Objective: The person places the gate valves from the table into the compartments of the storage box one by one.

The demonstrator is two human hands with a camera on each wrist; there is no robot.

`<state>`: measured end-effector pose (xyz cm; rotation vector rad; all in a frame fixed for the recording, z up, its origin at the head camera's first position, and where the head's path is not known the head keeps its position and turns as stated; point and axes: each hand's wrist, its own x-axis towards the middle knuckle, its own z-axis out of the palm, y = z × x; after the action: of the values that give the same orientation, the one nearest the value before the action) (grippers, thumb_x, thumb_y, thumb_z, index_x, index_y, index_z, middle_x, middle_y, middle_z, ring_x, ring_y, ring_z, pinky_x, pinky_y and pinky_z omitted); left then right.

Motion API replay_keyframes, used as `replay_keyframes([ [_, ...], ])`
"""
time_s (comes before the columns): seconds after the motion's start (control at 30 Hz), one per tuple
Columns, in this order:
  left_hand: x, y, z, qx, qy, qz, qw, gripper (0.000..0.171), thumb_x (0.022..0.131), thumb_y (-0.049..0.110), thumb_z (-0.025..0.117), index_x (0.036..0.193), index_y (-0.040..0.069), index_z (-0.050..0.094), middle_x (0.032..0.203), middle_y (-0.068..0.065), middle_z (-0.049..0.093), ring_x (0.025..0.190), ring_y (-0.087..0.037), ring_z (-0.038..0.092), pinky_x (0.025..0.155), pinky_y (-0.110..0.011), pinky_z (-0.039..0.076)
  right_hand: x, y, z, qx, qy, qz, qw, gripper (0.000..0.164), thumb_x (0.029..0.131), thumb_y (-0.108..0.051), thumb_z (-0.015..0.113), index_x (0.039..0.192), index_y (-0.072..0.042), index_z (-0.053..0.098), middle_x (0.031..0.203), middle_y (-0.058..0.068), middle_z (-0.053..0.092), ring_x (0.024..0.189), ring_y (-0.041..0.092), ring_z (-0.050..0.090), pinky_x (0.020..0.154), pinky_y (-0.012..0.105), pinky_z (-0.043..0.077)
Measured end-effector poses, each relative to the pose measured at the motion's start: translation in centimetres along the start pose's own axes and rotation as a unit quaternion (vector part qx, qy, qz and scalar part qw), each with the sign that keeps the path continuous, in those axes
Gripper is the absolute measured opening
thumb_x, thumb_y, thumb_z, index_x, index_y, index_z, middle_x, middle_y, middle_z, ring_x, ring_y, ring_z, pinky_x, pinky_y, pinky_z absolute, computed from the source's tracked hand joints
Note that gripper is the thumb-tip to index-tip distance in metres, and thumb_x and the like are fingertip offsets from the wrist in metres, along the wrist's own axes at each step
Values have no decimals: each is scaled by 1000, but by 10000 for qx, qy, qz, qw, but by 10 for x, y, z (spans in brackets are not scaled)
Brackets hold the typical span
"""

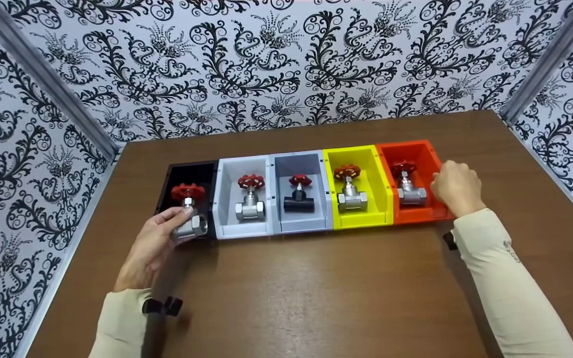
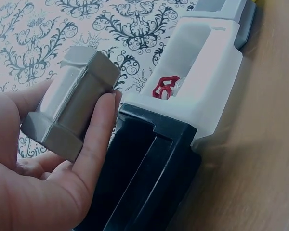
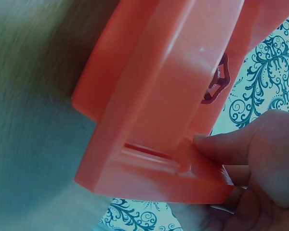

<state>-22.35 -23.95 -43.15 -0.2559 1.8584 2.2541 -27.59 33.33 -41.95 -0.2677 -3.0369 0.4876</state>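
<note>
My left hand (image 1: 149, 243) grips a gate valve (image 1: 190, 226) by its metal body, thumb and fingers on opposite sides. The valve has a red handwheel (image 1: 187, 191) and overlaps the black bin (image 1: 202, 171) in the head view. From the left wrist, its hexagonal-ended body (image 2: 72, 101) shows above the black bin (image 2: 176, 129), the handwheel hidden. At the other end of the row, my right hand (image 1: 459, 188) pinches the side wall of the red bin (image 1: 421, 215), with the thumb inside. A silver valve (image 1: 410, 194) with a dark red handwheel stands in that bin.
Between those bins stand a white bin (image 1: 244, 231), a grey bin (image 1: 304, 224) and a yellow bin (image 1: 363, 220), side by side. Each contains one valve; the grey bin's valve (image 1: 299, 204) has a black body. Patterned walls (image 1: 286, 64) enclose the brown table (image 1: 316, 293) behind and at both sides.
</note>
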Motion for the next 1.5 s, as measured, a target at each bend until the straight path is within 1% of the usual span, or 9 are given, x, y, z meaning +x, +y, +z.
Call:
replay_keyframes([
  [0.17, 3, 2, 1, -56, 6, 4, 10000, 9, 97, 21, 65, 99, 14, 71, 92, -1, 68, 80, -12, 67, 77, -27, 56, 0, 1, 0, 19, -38, 14, 10000, 31, 96, -15, 56, 104, 14, 61, 98, 38, 61, 76, 52, 58, 72, 62, 50],
  [0.4, 7, 6, 2, -135, 22, 0, 9999, 11, 98, 19, 64, 95, 18, 74, 93, 1, 69, 82, -12, 67, 81, -29, 56, 1, 2, 0, 53, -34, 0, 10000, 30, 96, -15, 55, 104, 13, 61, 96, 37, 62, 76, 52, 58, 71, 62, 50],
  [0.57, 9, 8, 3, -94, 4, -24, 10000, 12, 98, 19, 63, 96, 19, 74, 95, 1, 70, 84, -12, 67, 82, -31, 57, 1, 2, 1, 40, 100, -17, 9999, 30, 95, -15, 55, 101, 14, 61, 97, 39, 61, 77, 55, 58, 70, 63, 49],
  [0.7, 12, 8, 4, -127, -12, -37, 9999, 11, 99, 18, 62, 97, 17, 73, 94, 0, 70, 84, -13, 68, 80, -31, 57, 0, 2, 1, 35, 161, -24, 9999, 31, 94, -15, 56, 100, 15, 61, 98, 41, 61, 78, 56, 59, 69, 64, 49],
  [0.93, 17, 8, 4, -216, -63, -28, 9997, 12, 100, 20, 60, 101, 15, 71, 94, 0, 69, 85, -13, 68, 83, -32, 56, 1, 2, 1, 48, 152, 2, 9999, 31, 94, -15, 56, 100, 15, 61, 96, 40, 61, 78, 56, 59, 70, 63, 49],
  [1.17, 22, 8, 6, -55, -147, 0, 9999, 13, 102, 19, 57, 104, 12, 67, 94, 0, 65, 84, -13, 66, 83, -32, 54, 2, 2, 2, 84, 75, 29, 9999, 30, 95, -15, 56, 101, 14, 60, 94, 37, 62, 75, 52, 59, 69, 61, 50],
  [1.33, 24, 8, 5, 44, -141, 23, 9999, 14, 102, 20, 56, 105, 9, 65, 94, 0, 64, 84, -13, 64, 83, -33, 54, 2, 2, 2, 91, 75, 45, 9999, 30, 95, -15, 56, 101, 14, 61, 94, 36, 62, 75, 52, 59, 69, 61, 50],
  [1.5, 26, 8, 3, 183, -87, 16, 9998, 20, 103, 20, 53, 113, 4, 60, 94, 1, 63, 82, -11, 63, 82, -32, 53, 1, 1, 2, 52, 118, 19, 9999, 30, 95, -15, 56, 101, 14, 61, 95, 37, 62, 75, 52, 59, 69, 62, 50],
])
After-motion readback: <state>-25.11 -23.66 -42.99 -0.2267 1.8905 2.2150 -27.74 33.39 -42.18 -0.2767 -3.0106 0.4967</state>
